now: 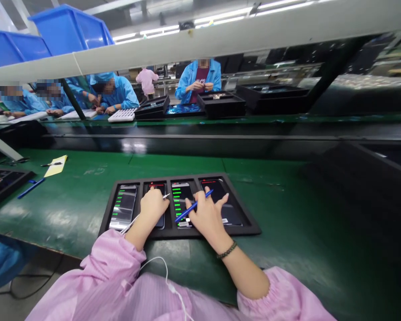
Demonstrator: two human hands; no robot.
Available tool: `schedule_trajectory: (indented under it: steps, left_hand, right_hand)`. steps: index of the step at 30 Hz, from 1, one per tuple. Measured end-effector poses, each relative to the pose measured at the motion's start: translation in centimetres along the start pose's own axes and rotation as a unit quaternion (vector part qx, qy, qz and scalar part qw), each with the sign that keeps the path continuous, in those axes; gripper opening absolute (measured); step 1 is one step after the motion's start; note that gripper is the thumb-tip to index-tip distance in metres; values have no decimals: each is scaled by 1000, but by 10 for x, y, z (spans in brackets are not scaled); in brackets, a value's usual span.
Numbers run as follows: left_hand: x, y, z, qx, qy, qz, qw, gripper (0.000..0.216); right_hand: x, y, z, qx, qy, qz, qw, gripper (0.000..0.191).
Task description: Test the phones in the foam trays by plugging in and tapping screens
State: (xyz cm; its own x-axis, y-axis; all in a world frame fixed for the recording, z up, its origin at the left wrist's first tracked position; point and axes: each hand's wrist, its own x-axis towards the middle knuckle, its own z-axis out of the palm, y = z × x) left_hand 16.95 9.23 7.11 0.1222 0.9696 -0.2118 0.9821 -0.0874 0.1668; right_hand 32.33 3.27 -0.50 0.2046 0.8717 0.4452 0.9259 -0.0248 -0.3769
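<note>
Lower center, the right hand (205, 214) holds a slim blue pen (193, 206). The left hand (153, 207) apparently clasps a white cord (166, 196).

On the near green table (280, 267), a black tray (249, 230) is holding 4 phones (124, 207). The left hand (154, 206) is covering part of the 2nd from left; the right hand (207, 216) is holding a blue pen (187, 211) over the right 2. On the far side, a person (203, 76) in blue is holding both hands up.

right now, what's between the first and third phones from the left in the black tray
In the head view, the second phone lies there, red text at its screen's top, partly covered by the left hand.
</note>
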Motion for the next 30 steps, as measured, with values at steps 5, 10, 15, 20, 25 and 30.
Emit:
schedule_trajectory:
  steps: [5, 10, 15, 20, 25, 30]
  left_hand:
    - [1, 0, 0, 9, 4, 1, 1000, 32]
    - [2, 0, 3, 3, 2, 2, 1000, 34]
    - [7, -2, 5, -13, 0, 5, 1000, 32]
    - [14, -1, 4, -29, -7, 2, 1000, 31]
    - [16, -2, 4, -38, -8, 4, 999, 30]
    - [15, -4, 4, -45, 1, 4, 999, 30]
  right_hand:
    - [17, 47, -31, -1, 93, 75, 993, 18]
    - [21, 81, -44, -11, 32, 211, 977, 22]
    - [17, 79, -35, -35, 12, 231, 972, 23]
    - [18, 81, -30, -20, 32, 238, 971, 24]
    - [19, 82, -28, -2, 47, 245, 968, 25]
    - [19, 77, -31, 5, 41, 244, 969, 25]
